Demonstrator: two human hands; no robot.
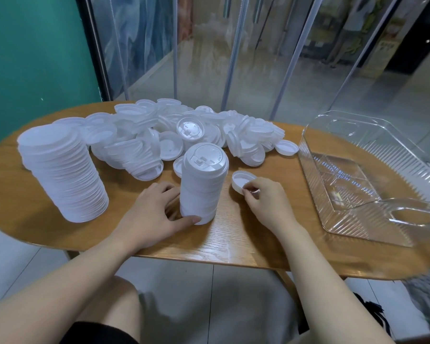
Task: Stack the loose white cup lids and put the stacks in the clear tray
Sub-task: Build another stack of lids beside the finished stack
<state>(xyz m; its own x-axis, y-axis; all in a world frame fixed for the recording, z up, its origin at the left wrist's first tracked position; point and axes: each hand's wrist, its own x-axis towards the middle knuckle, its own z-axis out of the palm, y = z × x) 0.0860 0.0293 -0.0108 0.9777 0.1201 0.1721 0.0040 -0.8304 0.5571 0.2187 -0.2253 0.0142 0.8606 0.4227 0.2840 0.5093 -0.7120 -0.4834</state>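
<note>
A tall stack of white lids (201,184) stands upright at the table's middle front. My left hand (152,212) grips its base, thumb in front and fingers curled behind. Just right of it, my right hand (266,202) pinches the near rim of a single white lid (241,182) that lies upside down, tilted off the wood. A pile of loose white lids (184,130) spreads across the back of the table. A second, wider stack of lids (62,175) stands at the left. The clear tray (353,214) sits at the right with no lids in it.
The oval wooden table (233,239) ends close to my knees. Glass panels rise behind it and a green wall stands at the left. Bare wood shows between my right hand and the tray.
</note>
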